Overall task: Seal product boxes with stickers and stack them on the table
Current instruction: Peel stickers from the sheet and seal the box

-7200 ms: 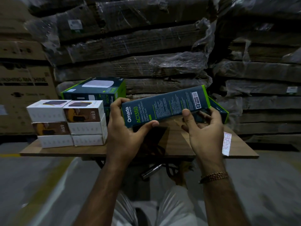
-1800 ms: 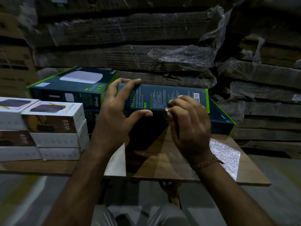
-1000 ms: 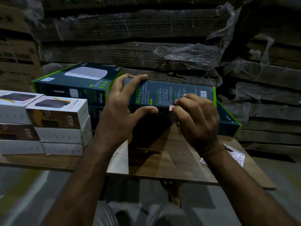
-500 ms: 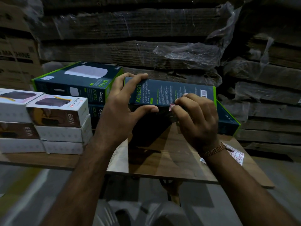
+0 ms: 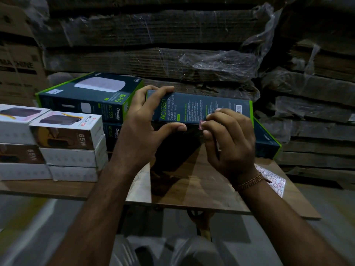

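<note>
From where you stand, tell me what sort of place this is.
Likely a warehouse or stockroom: shrink-wrapped flattened cardboard stacks behind, large shipping cartons at left, retail product boxes piled on the table.

white boxes left | stacked boxes behind | sticker sheet right

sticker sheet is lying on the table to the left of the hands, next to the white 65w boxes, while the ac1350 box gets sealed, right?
Not quite. The head view shows the sticker sheet on the table's right side, beside the right hand's wrist. The white 65W boxes are on the left.
</note>
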`<state>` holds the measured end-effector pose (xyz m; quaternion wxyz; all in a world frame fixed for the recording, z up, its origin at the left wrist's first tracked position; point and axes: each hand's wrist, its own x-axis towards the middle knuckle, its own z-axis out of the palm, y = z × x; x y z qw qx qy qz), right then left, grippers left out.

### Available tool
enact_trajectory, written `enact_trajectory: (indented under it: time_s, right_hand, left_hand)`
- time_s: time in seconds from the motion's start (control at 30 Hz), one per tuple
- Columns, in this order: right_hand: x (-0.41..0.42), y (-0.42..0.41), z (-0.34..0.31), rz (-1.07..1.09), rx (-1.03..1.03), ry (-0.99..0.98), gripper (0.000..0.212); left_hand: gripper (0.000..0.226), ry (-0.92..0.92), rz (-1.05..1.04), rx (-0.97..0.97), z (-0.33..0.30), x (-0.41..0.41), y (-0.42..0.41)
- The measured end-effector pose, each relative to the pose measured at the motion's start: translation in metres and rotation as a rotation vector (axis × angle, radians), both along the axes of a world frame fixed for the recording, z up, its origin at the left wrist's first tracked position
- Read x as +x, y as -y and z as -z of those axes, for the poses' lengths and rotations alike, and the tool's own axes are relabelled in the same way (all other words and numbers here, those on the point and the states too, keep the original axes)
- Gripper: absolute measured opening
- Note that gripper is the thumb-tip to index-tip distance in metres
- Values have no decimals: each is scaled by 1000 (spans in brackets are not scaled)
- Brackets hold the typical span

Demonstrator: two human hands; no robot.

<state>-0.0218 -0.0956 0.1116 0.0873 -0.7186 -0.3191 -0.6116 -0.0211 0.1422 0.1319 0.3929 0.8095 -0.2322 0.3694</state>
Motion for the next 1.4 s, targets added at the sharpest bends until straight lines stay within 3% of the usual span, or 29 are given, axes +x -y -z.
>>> enact_trajectory:
  time_s: [0.2, 1.4]
  right_hand:
    - [-5, -9, -2, -37, 124, -41, 11]
    - [-12, -10, -19, -111, 188, -234, 14]
  left_hand:
    - [84, -3, -6, 6, 1, 1, -1]
    - [87, -10, 1, 13, -4, 1, -3]
